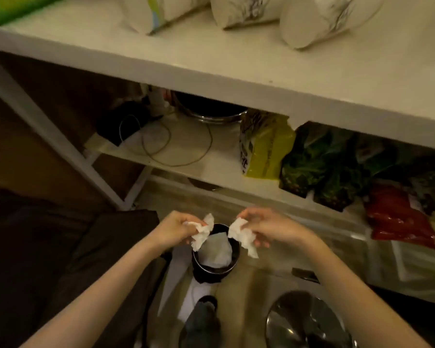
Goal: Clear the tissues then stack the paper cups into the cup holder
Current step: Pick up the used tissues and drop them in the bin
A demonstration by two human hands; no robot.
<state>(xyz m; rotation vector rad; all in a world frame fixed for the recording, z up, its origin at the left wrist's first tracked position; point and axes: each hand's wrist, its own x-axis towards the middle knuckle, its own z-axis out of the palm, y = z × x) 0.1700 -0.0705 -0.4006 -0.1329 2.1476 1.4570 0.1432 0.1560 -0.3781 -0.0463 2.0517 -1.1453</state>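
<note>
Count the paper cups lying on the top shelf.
3, all on their sides on the white shelf: left cup, middle cup, right cup. More may lie beyond the frame's top edge.

You have a white tabletop [211, 61] across the upper view, and three paper cups [319, 18] lie on their sides on it, with a green box [15, 6] at its far left corner. Below it, a lower shelf [199, 169] carries a metal pot [211, 109], a loose cable [176, 149], a yellow bag [266, 146], bagged greens [322, 167] and a red packet [399, 219]. On the floor [251, 285] stand a small black bin [215, 259] and a steel bin lid [309, 322].
</note>
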